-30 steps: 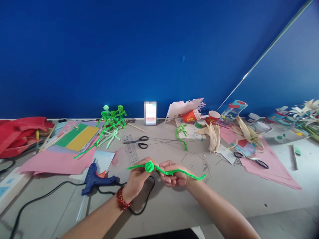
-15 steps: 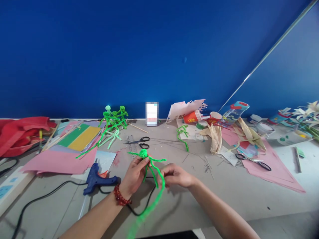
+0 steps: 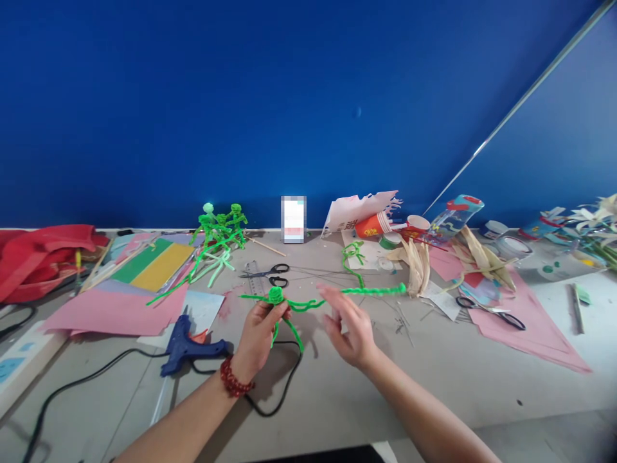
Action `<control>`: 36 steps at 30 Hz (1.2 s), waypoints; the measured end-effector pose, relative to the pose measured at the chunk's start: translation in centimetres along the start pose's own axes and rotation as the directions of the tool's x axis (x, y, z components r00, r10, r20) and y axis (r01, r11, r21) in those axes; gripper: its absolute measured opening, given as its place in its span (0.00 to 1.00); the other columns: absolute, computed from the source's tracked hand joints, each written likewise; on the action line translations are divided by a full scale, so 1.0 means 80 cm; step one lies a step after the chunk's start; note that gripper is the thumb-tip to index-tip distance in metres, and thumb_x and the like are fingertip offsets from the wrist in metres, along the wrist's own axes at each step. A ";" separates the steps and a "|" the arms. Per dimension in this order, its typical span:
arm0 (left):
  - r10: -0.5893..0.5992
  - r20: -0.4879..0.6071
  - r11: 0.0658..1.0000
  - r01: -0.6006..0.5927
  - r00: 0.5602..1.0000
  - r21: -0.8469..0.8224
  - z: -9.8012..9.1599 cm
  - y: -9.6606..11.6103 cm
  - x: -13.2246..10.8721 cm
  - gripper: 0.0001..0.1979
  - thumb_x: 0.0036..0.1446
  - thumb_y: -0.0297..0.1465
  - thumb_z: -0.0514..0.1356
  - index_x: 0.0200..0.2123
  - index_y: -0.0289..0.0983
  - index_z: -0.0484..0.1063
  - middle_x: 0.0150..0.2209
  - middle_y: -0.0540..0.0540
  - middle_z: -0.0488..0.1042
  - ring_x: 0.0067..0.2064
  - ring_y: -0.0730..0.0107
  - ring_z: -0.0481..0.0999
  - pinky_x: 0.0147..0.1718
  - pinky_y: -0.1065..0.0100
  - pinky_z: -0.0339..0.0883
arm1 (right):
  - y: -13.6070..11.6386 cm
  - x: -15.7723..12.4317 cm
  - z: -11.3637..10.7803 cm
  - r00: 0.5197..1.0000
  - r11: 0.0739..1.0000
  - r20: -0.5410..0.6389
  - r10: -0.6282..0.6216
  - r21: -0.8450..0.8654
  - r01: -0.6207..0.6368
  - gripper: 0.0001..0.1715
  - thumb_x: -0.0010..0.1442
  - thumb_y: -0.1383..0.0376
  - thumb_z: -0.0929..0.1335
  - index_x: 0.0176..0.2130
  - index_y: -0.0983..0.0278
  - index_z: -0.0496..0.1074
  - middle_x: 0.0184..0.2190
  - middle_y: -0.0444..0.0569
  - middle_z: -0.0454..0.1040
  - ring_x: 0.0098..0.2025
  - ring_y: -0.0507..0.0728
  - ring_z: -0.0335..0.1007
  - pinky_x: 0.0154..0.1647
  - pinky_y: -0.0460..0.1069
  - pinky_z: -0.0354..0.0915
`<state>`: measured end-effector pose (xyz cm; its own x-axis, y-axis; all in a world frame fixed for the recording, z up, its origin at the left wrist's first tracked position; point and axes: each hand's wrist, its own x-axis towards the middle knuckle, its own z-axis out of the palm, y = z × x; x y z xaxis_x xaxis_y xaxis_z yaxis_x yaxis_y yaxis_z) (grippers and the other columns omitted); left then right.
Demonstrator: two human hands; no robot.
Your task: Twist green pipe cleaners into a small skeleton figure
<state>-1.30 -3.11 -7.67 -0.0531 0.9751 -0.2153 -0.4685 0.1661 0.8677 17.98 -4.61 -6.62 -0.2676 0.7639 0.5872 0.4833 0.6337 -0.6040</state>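
My left hand (image 3: 259,334), a red beaded bracelet at its wrist, pinches a green pipe-cleaner figure (image 3: 276,295) just under its coiled round head. Thin green limbs stick out left, right and downward from it. One long fuzzy green pipe cleaner (image 3: 380,291) stretches from the figure to the right, passing behind the fingers of my right hand (image 3: 349,328). That hand is slightly blurred, its thumb and fingers apart, close to the long strand. Beyond the figure lie black-handled scissors (image 3: 272,274) on a clear ruler.
A blue glue gun (image 3: 190,347) with a black cord lies left of my hands. Several green pipe-cleaner figures (image 3: 222,225) stand at the back left, near a phone (image 3: 294,220). Paper cups (image 3: 373,225), dried husks (image 3: 417,267), pink paper (image 3: 530,328) and other scissors (image 3: 489,312) lie to the right.
The long pipe cleaner has swung from hanging toward me to stretching out rightward. My right hand has moved slightly right and up, its curled fingers now apart. My left hand keeps its hold.
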 end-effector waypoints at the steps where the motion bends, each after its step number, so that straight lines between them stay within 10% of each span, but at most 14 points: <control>1: -0.001 0.008 1.000 0.001 1.000 -0.019 0.000 0.000 0.000 0.13 0.40 0.34 0.72 0.28 0.35 0.74 0.26 0.52 0.76 0.28 0.74 0.72 0.32 0.70 0.65 | 0.003 -0.001 0.003 0.995 0.994 -0.039 0.096 0.047 -0.094 0.22 0.66 0.67 0.61 0.58 0.60 0.62 0.55 0.59 0.71 0.30 0.51 0.71 0.36 0.49 0.71; 5: -0.011 0.026 0.994 0.014 1.000 -0.105 0.002 0.002 0.003 0.13 0.41 0.33 0.72 0.27 0.35 0.73 0.25 0.52 0.75 0.27 0.74 0.72 0.30 0.70 0.65 | 0.011 -0.001 0.014 0.923 0.892 -0.022 0.385 0.267 -0.365 0.17 0.68 0.61 0.60 0.55 0.61 0.61 0.49 0.56 0.75 0.22 0.48 0.65 0.23 0.45 0.65; 8: 0.013 -0.034 0.993 -0.017 0.999 -0.115 0.001 0.003 0.006 0.13 0.41 0.33 0.72 0.27 0.35 0.72 0.24 0.53 0.74 0.26 0.74 0.71 0.29 0.71 0.64 | 0.009 0.002 0.020 0.891 0.884 0.122 0.438 0.124 -0.451 0.15 0.67 0.60 0.61 0.52 0.62 0.64 0.28 0.45 0.77 0.19 0.50 0.67 0.22 0.43 0.62; 11: 0.052 -0.106 0.995 -0.060 0.993 -0.080 0.000 0.004 0.008 0.14 0.41 0.35 0.72 0.26 0.36 0.70 0.22 0.54 0.73 0.26 0.74 0.71 0.29 0.71 0.63 | 0.001 0.001 0.027 0.908 0.934 0.231 0.350 -0.157 -0.321 0.12 0.64 0.63 0.64 0.47 0.62 0.69 0.25 0.45 0.77 0.23 0.53 0.71 0.27 0.44 0.64; 16: 0.069 -0.071 0.998 -0.068 0.995 0.015 -0.001 -0.003 0.003 0.13 0.46 0.36 0.69 0.27 0.36 0.70 0.23 0.53 0.73 0.27 0.73 0.71 0.28 0.71 0.62 | -0.012 -0.005 0.043 0.951 0.985 0.262 0.163 -0.099 -0.142 0.22 0.64 0.66 0.63 0.58 0.60 0.62 0.52 0.53 0.74 0.27 0.51 0.73 0.34 0.45 0.68; 27: 0.264 0.092 0.877 -0.278 0.960 0.392 0.002 -0.009 -0.008 0.11 0.54 0.36 0.62 0.24 0.37 0.68 0.23 0.52 0.69 0.28 0.71 0.68 0.32 0.70 0.64 | -0.020 -0.005 0.039 0.999 0.981 0.030 -0.011 -0.193 0.016 0.14 0.69 0.63 0.61 0.41 0.64 0.74 0.30 0.48 0.76 0.26 0.51 0.73 0.24 0.42 0.62; 36: 0.278 0.292 0.765 -0.395 0.915 0.509 0.008 0.014 -0.016 0.09 0.57 0.32 0.58 0.26 0.37 0.67 0.24 0.53 0.64 0.27 0.73 0.65 0.28 0.71 0.61 | -0.005 0.014 0.023 0.994 0.980 -0.077 0.080 0.190 -0.064 0.06 0.63 0.66 0.67 0.36 0.63 0.75 0.34 0.51 0.73 0.34 0.54 0.71 0.29 0.46 0.66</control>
<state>-1.21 -4.06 -6.16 0.0789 0.9813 0.1755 0.1111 -0.1836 0.9767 15.94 -3.82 -6.73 -0.1626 0.8006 0.5767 0.3325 0.5947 -0.7319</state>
